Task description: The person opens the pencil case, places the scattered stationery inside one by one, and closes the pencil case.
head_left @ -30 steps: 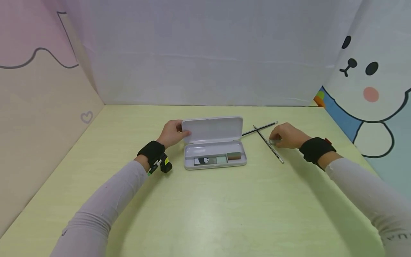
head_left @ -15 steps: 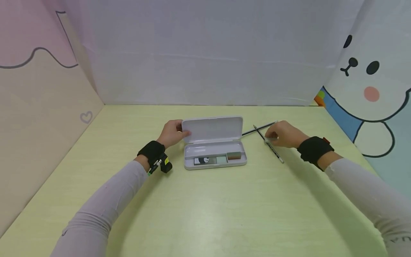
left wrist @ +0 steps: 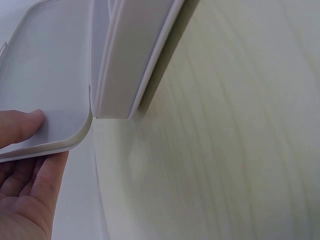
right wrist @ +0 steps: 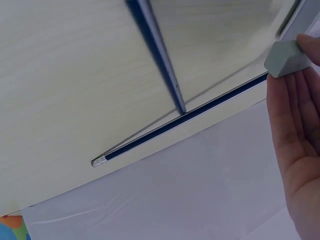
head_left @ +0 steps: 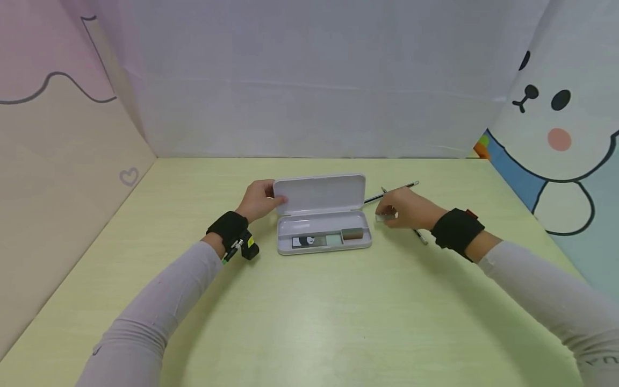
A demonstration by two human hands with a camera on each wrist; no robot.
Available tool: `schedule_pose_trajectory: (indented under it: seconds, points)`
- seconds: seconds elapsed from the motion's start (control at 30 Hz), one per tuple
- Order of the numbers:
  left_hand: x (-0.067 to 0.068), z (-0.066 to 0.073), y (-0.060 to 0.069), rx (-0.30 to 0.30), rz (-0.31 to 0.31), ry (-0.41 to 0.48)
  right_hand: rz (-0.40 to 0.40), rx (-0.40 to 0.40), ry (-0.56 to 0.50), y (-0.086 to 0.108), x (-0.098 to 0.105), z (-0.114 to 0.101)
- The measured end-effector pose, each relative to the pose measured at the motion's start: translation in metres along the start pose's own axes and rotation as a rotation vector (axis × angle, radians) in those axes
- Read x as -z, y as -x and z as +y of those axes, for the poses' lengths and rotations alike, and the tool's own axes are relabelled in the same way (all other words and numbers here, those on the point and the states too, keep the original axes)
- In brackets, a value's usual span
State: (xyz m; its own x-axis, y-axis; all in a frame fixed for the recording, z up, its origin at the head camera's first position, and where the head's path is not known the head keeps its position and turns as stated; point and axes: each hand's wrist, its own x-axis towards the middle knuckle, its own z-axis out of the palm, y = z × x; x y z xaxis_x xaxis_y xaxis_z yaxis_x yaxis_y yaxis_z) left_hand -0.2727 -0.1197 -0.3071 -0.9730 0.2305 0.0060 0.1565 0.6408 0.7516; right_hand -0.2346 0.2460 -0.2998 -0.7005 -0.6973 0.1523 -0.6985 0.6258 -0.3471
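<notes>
A white pencil case (head_left: pixel 323 251) lies unfolded on the table, its lid (head_left: pixel 321 194) raised. My left hand (head_left: pixel 258 201) grips the lid's left edge, thumb on the inner face and fingers behind, as the left wrist view also shows. Inside the case are a flat panda-printed piece (head_left: pixel 309 242) with a pale green end and a small brown-and-green block (head_left: pixel 352 234). My right hand (head_left: pixel 408 208) pinches a pale green eraser (right wrist: pixel 286 59) between thumb and fingers, just right of the case. Two striped pencils cross beside it; my right hand partly hides one.
One pencil (right wrist: pixel 150 141) runs toward the case's right side, and the other pencil (right wrist: pixel 159 55) slants across it. A white sheet (head_left: pixel 309 80) stands along the table's back edge. Printed panels (head_left: pixel 556 123) rise at the sides.
My right hand has moved left with the eraser, passing over the crossed pencils toward the case. My left hand keeps hold of the lid in the same place.
</notes>
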Motion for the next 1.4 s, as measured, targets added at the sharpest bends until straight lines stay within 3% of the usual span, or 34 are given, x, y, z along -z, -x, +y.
schedule_pose_trajectory:
  seconds: [0.93,1.4]
  points:
    - [0.003,-0.004,-0.005,-0.024,0.002,-0.003,-0.056,0.102,-0.004,-0.018,-0.007,-0.045]
    - [0.002,-0.004,-0.004,-0.021,0.006,0.003,-0.091,0.123,-0.023,-0.029,-0.017,-0.053]
